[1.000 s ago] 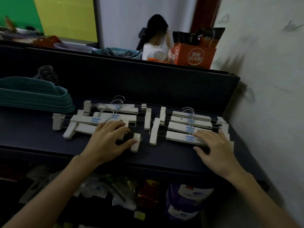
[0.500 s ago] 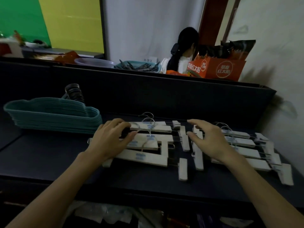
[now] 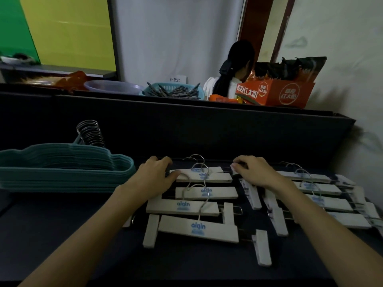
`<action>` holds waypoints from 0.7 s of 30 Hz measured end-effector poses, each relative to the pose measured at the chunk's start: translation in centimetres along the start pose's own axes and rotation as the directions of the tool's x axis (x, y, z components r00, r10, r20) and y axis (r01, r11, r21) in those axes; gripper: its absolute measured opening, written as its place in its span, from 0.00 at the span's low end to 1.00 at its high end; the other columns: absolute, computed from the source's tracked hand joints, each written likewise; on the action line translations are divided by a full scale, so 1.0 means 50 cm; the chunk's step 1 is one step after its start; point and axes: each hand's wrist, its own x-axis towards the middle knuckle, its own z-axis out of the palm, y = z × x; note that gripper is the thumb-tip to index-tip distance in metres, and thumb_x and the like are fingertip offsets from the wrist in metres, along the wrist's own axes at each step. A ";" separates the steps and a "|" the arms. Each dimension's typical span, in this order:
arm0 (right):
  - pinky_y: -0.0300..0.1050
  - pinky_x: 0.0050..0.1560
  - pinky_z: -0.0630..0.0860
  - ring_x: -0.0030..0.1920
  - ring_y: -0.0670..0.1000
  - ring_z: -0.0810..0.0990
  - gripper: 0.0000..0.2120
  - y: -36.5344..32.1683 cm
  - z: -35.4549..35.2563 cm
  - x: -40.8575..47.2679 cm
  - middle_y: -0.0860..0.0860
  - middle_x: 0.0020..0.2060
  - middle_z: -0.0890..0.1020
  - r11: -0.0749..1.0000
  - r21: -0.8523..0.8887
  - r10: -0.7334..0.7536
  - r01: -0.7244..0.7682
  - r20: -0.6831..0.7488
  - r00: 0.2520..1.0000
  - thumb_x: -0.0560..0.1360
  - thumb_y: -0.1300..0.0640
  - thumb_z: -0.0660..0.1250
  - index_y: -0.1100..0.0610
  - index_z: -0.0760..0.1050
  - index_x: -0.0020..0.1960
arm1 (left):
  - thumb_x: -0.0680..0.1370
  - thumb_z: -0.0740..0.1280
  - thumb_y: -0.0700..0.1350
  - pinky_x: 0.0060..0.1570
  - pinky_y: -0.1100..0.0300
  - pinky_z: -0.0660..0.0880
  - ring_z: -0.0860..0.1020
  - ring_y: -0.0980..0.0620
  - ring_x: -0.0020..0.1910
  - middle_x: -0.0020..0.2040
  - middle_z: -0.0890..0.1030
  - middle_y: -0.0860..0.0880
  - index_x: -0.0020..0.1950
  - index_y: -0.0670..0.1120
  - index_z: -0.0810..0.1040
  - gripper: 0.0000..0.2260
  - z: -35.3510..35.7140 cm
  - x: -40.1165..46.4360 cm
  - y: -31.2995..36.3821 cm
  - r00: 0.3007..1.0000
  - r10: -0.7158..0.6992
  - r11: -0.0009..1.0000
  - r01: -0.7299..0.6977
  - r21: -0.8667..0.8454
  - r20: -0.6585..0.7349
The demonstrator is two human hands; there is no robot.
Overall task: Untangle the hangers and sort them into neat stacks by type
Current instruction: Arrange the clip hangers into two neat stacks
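On the dark surface (image 3: 62, 235), two groups of wooden clip hangers lay side by side: a loose left group (image 3: 196, 206) of five bars, fanned toward the viewer with their hooks overlapping, and a tidier right group (image 3: 323, 195) of four bars near the wall. A finished stack of teal hangers (image 3: 66, 168) sat well to the left, hooks aligned at the back.

The left hand (image 3: 155, 175) rested at the far left end of the left group, fingers curled over the rearmost bars and thumb lying along the second bar's edge. The right hand (image 3: 255, 172) was at the right end of those same rear bars, fingers bent and apparently pinching a clip or rod there; the exact contact was hidden under the fingers. Both hands thus bracketed the rear bars, with the nearer three bars lying free between the forearms.

The step in hand appeared to be squaring the left group into one stack. To do it well, the ends would best be pressed inward evenly, each bar lifted rather than dragged so its hook clears the bar beneath, and the sliding clips kept parallel. The skewed front bar, with a loose clip (image 3: 262, 247) jutting out, likely needs realigning last.
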 end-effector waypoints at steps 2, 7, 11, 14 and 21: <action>0.44 0.51 0.75 0.52 0.48 0.77 0.15 0.002 -0.002 0.007 0.49 0.55 0.80 0.998 0.064 -0.010 0.008 0.036 0.999 0.79 0.46 0.61 0.50 0.75 0.63 | 0.78 0.59 0.61 0.54 0.54 0.70 0.74 0.44 0.57 0.61 0.73 0.44 0.67 0.51 0.69 0.21 0.000 0.010 0.001 1.000 -0.025 0.999 0.025 -0.045 -0.004; 0.38 0.43 0.72 0.47 0.45 0.78 0.16 0.005 -0.006 0.022 0.46 0.50 0.80 0.981 0.195 0.016 -0.018 0.012 1.000 0.76 0.47 0.67 0.50 0.75 0.63 | 0.78 0.61 0.58 0.54 0.55 0.72 0.75 0.46 0.57 0.60 0.75 0.46 0.67 0.50 0.70 0.20 0.003 0.024 0.006 0.999 -0.041 0.994 0.042 -0.101 0.012; 0.39 0.43 0.76 0.43 0.45 0.81 0.17 0.012 -0.006 0.026 0.48 0.43 0.83 0.966 0.257 0.018 -0.017 0.002 1.000 0.74 0.48 0.70 0.48 0.75 0.61 | 0.78 0.61 0.59 0.48 0.58 0.71 0.75 0.48 0.55 0.59 0.76 0.47 0.66 0.50 0.70 0.20 0.004 0.032 0.008 0.998 -0.063 0.987 0.059 -0.149 -0.022; 0.38 0.42 0.75 0.41 0.43 0.82 0.18 0.018 -0.004 0.018 0.48 0.38 0.84 0.948 0.319 0.013 -0.011 -0.002 1.000 0.73 0.51 0.72 0.48 0.74 0.62 | 0.78 0.61 0.58 0.49 0.57 0.71 0.75 0.45 0.56 0.61 0.73 0.44 0.68 0.50 0.69 0.21 0.013 0.025 0.008 0.995 -0.090 0.991 0.086 -0.102 -0.041; 0.44 0.47 0.80 0.44 0.45 0.82 0.19 0.019 0.020 0.007 0.47 0.44 0.82 0.911 0.408 -0.018 0.062 -0.111 0.994 0.71 0.56 0.74 0.46 0.76 0.60 | 0.78 0.56 0.64 0.48 0.54 0.69 0.74 0.43 0.57 0.60 0.74 0.43 0.68 0.49 0.66 0.26 0.030 0.026 0.006 0.984 -0.170 0.980 0.173 -0.097 0.045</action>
